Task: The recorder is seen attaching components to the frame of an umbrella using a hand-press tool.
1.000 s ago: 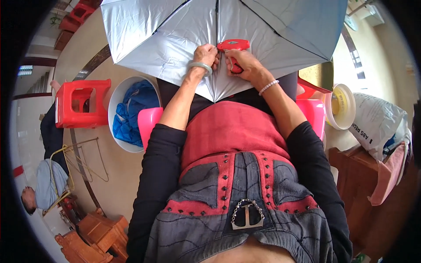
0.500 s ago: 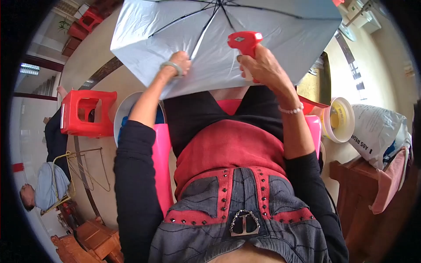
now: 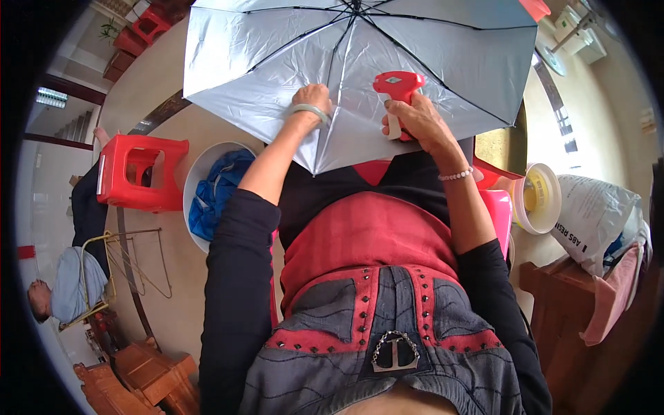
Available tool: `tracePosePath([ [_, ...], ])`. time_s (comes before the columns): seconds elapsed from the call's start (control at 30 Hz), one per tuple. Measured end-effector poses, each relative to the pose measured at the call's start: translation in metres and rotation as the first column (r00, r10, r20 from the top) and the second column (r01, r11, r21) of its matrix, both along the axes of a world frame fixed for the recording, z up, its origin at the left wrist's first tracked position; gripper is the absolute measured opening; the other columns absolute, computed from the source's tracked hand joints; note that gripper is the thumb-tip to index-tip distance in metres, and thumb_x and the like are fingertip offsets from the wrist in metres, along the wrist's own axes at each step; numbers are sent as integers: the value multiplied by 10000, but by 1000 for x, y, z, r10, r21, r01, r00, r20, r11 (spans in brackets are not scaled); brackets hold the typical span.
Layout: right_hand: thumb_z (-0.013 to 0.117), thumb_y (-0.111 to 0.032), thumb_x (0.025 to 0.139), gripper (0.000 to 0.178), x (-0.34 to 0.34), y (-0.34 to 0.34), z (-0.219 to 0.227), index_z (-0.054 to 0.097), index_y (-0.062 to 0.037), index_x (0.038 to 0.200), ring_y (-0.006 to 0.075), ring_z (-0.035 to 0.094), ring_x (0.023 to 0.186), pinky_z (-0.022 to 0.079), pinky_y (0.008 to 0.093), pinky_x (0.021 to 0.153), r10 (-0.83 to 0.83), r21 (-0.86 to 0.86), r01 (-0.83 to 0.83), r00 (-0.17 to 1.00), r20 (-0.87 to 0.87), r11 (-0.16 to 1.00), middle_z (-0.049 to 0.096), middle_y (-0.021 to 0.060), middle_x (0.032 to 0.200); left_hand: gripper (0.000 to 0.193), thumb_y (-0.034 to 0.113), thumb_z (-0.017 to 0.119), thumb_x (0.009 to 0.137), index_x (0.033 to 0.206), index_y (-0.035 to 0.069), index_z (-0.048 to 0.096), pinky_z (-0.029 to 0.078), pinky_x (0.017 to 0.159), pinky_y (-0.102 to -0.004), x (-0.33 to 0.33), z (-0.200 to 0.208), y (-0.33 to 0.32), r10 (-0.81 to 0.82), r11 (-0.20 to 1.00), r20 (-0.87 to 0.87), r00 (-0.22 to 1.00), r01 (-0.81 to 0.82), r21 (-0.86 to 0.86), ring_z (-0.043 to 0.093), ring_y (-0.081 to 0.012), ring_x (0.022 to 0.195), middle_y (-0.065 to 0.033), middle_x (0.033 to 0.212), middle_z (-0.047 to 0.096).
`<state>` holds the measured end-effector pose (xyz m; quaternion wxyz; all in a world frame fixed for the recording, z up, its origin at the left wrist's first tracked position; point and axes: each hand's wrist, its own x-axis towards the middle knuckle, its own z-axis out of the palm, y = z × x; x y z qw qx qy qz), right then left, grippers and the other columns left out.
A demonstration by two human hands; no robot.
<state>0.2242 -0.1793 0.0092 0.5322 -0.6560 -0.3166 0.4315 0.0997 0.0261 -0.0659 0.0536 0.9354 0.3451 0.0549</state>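
Note:
An opened umbrella (image 3: 235, 66) with a silvery inside and dark ribs spreads over my lap, its inner side facing me. One corner of its cloth points toward my body. My left hand (image 3: 312, 102) is closed on the silver cloth beside a rib near that corner; the fingertips are partly hidden. My right hand (image 3: 423, 126) grips a red tagging gun (image 3: 400, 84) with a pale trigger, held over the cloth just right of the left hand. Whether its tip touches the cloth, I cannot tell.
To my left stand a white tub (image 3: 197, 176) holding blue cloth (image 3: 220, 194) and a red plastic stool (image 3: 145, 173). At right are a pale bucket (image 3: 546, 197) and a white sack (image 3: 598, 214) on wooden furniture (image 3: 553, 290). Another person (image 3: 76, 277) is at far left.
The umbrella has turned, so a corner with its rib now lies between my hands. My left hand has moved right and slightly nearer; the right hand with the tagging gun has come slightly nearer.

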Motion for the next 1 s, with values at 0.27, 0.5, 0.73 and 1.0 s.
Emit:
tracePosePath([
  [0.27, 538, -155, 802, 245, 0, 2, -37, 487, 14, 973, 237, 597, 625, 503, 335, 553, -148, -82, 129, 944, -295, 988, 581, 143, 755, 212, 131, 478, 752, 805, 4, 639, 498, 728, -413, 27, -8, -59, 216, 959, 117, 969, -189, -212, 611, -360, 824, -215, 861, 621],
  [0.5, 535, -120, 772, 213, -12, 11, -57, 507, 51, 896, 240, 597, 580, 490, 339, 500, -133, -61, 119, 894, -428, 991, 570, 133, 688, 209, 101, 453, 754, 758, -6, 633, 513, 590, -371, 27, -28, -68, 433, 826, 309, 847, -236, -511, 636, -301, 659, -202, 703, 623],
  [0.73, 519, -71, 769, 172, -21, 25, -60, 491, 43, 894, 257, 594, 600, 511, 363, 526, -212, -127, 175, 890, -403, 976, 571, 157, 729, 211, 108, 467, 775, 729, 3, 644, 486, 445, -301, 19, -21, -79, 609, 560, 316, 728, -112, -821, 602, -184, 448, -109, 537, 602],
  [1.0, 515, -55, 766, 167, -29, 29, -65, 497, 54, 893, 248, 597, 602, 510, 359, 514, -227, -138, 189, 905, -360, 972, 563, 139, 741, 192, 91, 475, 753, 698, 11, 642, 492, 465, -305, 17, -28, -78, 592, 615, 351, 725, -125, -779, 603, -198, 449, -104, 526, 598],
])
